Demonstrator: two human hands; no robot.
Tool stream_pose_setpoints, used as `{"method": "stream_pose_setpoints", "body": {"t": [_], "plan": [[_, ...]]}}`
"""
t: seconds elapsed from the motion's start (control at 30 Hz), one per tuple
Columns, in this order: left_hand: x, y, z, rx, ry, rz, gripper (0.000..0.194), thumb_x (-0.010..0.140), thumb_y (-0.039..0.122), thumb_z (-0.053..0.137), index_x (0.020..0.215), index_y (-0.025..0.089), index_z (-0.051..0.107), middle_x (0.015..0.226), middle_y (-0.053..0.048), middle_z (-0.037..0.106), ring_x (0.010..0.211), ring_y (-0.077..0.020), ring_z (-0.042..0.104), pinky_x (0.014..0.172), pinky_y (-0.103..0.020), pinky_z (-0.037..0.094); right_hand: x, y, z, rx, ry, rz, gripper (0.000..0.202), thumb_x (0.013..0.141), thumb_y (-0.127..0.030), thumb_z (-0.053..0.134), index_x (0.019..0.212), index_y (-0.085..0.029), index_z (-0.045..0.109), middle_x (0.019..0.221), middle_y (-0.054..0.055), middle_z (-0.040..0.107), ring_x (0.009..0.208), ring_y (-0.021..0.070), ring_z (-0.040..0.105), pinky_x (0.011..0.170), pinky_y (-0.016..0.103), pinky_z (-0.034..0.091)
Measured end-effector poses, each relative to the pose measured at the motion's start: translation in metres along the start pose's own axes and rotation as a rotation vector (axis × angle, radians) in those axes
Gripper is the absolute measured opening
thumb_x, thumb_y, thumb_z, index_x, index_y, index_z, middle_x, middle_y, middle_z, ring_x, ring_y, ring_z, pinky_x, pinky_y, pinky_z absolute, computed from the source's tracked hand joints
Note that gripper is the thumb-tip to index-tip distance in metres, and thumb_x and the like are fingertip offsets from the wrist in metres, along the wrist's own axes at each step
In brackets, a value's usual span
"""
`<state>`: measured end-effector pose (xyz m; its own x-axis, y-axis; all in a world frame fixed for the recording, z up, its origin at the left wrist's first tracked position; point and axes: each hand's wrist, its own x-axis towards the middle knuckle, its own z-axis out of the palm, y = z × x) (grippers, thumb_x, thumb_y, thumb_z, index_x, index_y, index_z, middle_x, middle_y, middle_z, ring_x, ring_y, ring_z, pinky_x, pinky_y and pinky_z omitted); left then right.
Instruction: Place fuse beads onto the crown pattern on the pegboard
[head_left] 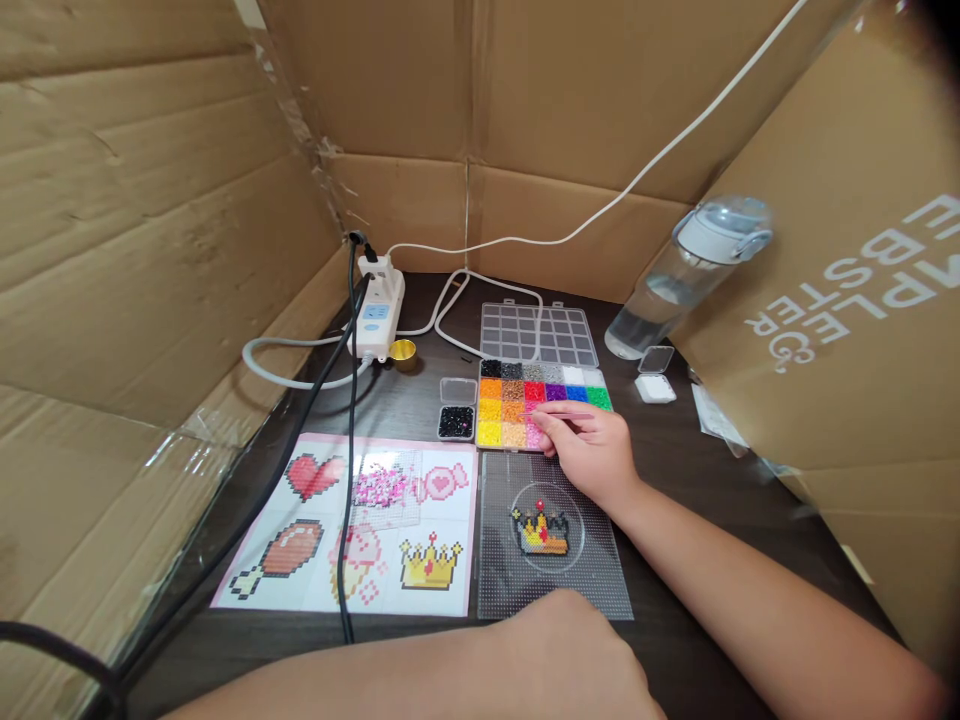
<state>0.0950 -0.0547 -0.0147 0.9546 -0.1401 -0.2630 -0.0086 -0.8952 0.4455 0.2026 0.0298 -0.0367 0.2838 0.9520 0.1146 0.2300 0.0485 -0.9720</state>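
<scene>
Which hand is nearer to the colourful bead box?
Right. The right hand is over the near right part of the bead box; the left hand is by the near edge of the pegboard.

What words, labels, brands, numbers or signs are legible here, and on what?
"MPLE &": right-hand cardboard panel, printing upside down and slanted; the start is out of view.
"EBSTER": same panel, the line after it; start also out of view.
Blue labels on the power strip: too small to read.
No numbers I can make out.
</scene>
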Motion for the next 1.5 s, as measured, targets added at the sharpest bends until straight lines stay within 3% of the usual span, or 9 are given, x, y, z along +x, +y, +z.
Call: {"method": "stream_pose_setpoints", "body": {"t": [0.17, 0.73, 0.87, 1.1, 1.33, 1.5], "plan": [[-0.002, -0.001, 0.005, -0.021, 0.111, 0.010, 0.009, 0.080, 0.031, 0.064, 0.074, 0.024, 0.064, 0.060, 0.004, 0.060, 0.046, -0.0138, 0.051, 0.030, -0.026, 0.022, 0.000, 0.004, 0.000, 0.005, -0.009, -0.014, 0.023, 0.073, -0.036, 0.072, 0.079, -0.014, 0.073, 0.056, 0.003, 0.068, 0.044, 0.0130, 0.061, 0.044, 0.026, 0.054], [-0.002, 0.000, 0.002, -0.001, 0.024, -0.006, 0.009, 0.085, 0.030, 0.057, 0.081, 0.024, 0.062, 0.068, 0.004, 0.061, 0.054, -0.0152, 0.055, 0.033, -0.027, 0.027, 0.001, 0.001, -0.001, 0.019, 0.014, -0.013, 0.023, 0.072, -0.035, 0.072, 0.078, -0.013, 0.073, 0.055, 0.003, 0.067, 0.042, 0.0121, 0.059, 0.043, 0.025, 0.054], [0.003, -0.005, 0.009, -0.032, 0.033, 0.003, 0.007, 0.081, 0.029, 0.061, 0.077, 0.023, 0.063, 0.064, 0.004, 0.061, 0.046, -0.0124, 0.050, 0.030, -0.025, 0.022, 0.001, 0.000, 0.000, 0.017, 0.002, -0.014, 0.021, 0.072, -0.034, 0.072, 0.077, -0.014, 0.073, 0.052, 0.002, 0.065, 0.042, 0.0122, 0.059, 0.043, 0.025, 0.054], [0.008, -0.011, 0.026, -0.053, 0.152, 0.032, 0.008, 0.077, 0.028, 0.065, 0.072, 0.023, 0.061, 0.051, 0.005, 0.054, 0.035, -0.0113, 0.038, 0.027, -0.023, 0.015, 0.001, -0.001, 0.000, 0.019, -0.015, -0.025, 0.020, 0.072, -0.035, 0.071, 0.074, -0.015, 0.073, 0.052, 0.001, 0.065, 0.041, 0.0123, 0.059, 0.042, 0.025, 0.054], [0.007, -0.006, 0.008, -0.053, -0.053, -0.008, 0.009, 0.081, 0.028, 0.057, 0.075, 0.024, 0.062, 0.065, 0.004, 0.061, 0.045, -0.0134, 0.048, 0.029, -0.025, 0.023, 0.002, 0.003, 0.001, 0.005, -0.016, 0.001, 0.022, 0.071, -0.036, 0.072, 0.077, -0.015, 0.074, 0.054, 0.002, 0.067, 0.043, 0.0127, 0.060, 0.043, 0.025, 0.055], [0.006, -0.007, 0.008, -0.027, -0.021, 0.004, 0.009, 0.082, 0.029, 0.057, 0.075, 0.024, 0.060, 0.066, 0.004, 0.061, 0.048, -0.0135, 0.051, 0.030, -0.026, 0.024, 0.002, 0.002, 0.002, 0.015, -0.017, 0.009, 0.023, 0.071, -0.037, 0.072, 0.077, -0.015, 0.074, 0.054, 0.002, 0.067, 0.043, 0.0126, 0.060, 0.043, 0.025, 0.055]]}}
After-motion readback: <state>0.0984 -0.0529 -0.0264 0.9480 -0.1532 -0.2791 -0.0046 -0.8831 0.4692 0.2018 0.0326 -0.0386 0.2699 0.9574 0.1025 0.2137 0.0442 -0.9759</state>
